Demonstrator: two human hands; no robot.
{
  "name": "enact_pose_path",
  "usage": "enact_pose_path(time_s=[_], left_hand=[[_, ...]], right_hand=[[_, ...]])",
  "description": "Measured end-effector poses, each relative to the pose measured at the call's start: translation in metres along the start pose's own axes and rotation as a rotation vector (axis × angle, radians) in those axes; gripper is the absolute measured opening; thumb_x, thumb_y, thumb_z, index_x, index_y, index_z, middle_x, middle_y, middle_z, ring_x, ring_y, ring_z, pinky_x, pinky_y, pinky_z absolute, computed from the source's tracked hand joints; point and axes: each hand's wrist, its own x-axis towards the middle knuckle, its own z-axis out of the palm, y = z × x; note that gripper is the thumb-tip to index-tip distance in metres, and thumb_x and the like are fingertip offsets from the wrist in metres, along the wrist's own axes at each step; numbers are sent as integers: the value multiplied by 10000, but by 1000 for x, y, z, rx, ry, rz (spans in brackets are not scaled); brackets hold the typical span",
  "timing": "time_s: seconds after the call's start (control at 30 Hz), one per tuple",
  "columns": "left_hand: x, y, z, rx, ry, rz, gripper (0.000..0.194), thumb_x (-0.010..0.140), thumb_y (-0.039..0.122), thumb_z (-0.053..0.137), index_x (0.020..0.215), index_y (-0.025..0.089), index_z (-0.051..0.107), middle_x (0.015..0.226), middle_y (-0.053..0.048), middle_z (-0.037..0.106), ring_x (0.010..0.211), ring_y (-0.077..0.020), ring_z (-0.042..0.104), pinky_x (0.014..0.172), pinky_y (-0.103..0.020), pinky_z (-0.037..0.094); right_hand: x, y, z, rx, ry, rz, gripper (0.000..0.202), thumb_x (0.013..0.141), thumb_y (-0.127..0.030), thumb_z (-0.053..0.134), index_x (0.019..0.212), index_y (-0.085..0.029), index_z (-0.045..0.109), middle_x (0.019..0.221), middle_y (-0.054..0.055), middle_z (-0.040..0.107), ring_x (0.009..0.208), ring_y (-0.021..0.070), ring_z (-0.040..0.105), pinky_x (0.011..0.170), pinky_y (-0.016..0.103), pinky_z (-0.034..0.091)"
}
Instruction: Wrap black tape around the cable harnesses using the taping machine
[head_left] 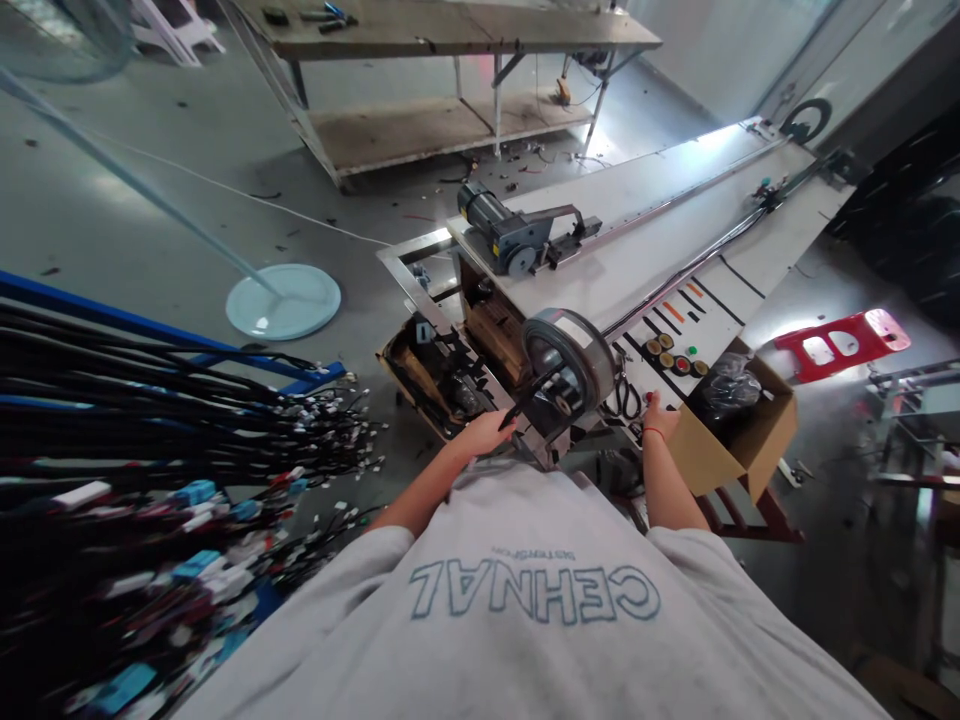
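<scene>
My left hand (491, 433) is closed around the end of a black strip (517, 408), at the near end of a long white workbench (637, 260). The strip runs up towards a large grey-black reel (570, 360) mounted on that end. My right hand (661, 416), with a thin red band at the wrist, is at the bench's near right edge. Its fingers are drawn together at a small red thing (649, 397), too small to name. Beside it lie black-handled scissors (624, 398). Several tape rolls (664, 350) and short black and orange strips (673, 311) lie just beyond.
An open cardboard box (772, 420) with clear plastic stands at the right. A motor unit (499, 225) sits on the bench's left side. Black cable bundles (187, 400) hang on a blue rack at left. A fan base (283, 302) and a red stool (844, 345) are on the floor.
</scene>
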Motion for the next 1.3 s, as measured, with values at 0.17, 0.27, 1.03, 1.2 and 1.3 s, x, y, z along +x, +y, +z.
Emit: enact_pose_path(time_s=[0.17, 0.27, 1.03, 1.2, 1.3], left_hand=[[-3, -16, 2, 104, -57, -84, 197, 759, 335, 605, 604, 216, 577, 644, -44, 675, 640, -193, 622, 609, -250, 427], [-9, -17, 2, 129, -23, -128, 296, 805, 381, 562, 559, 216, 561, 615, -54, 663, 613, -201, 615, 613, -265, 419], [-10, 36, -13, 13, 103, 7, 455, 960, 450, 330, 723, 202, 629, 718, -43, 716, 720, -189, 646, 744, -283, 442], [-18, 33, -7, -71, 41, -30, 478, 980, 429, 259, 816, 191, 639, 804, -52, 738, 805, -193, 679, 808, -290, 471], [-17, 38, -11, -73, 68, -42, 479, 985, 409, 246, 814, 190, 636, 788, -55, 738, 793, -191, 686, 813, -291, 478]], right_hand=[[2, 1, 1, -1, 3, -22, 569, 808, -615, 599, 1074, -118, 518, 1189, 260, 611, 1143, 332, 597, 947, 398, 473], [1, -1, 0, -21, 3, -22, 549, 816, -607, 597, 1062, -122, 519, 1165, 256, 623, 1121, 336, 611, 930, 401, 485], [-2, 0, -1, -42, 2, -50, 575, 845, -637, 527, 1102, -124, 500, 1181, 252, 615, 1136, 334, 600, 927, 401, 486], [-3, 0, -2, -21, 13, -41, 566, 825, -609, 571, 1081, -106, 520, 1172, 274, 614, 1140, 353, 595, 941, 415, 474], [-4, -2, -3, -38, 8, -36, 563, 833, -600, 570, 1086, -100, 517, 1185, 276, 608, 1148, 353, 592, 942, 409, 472]])
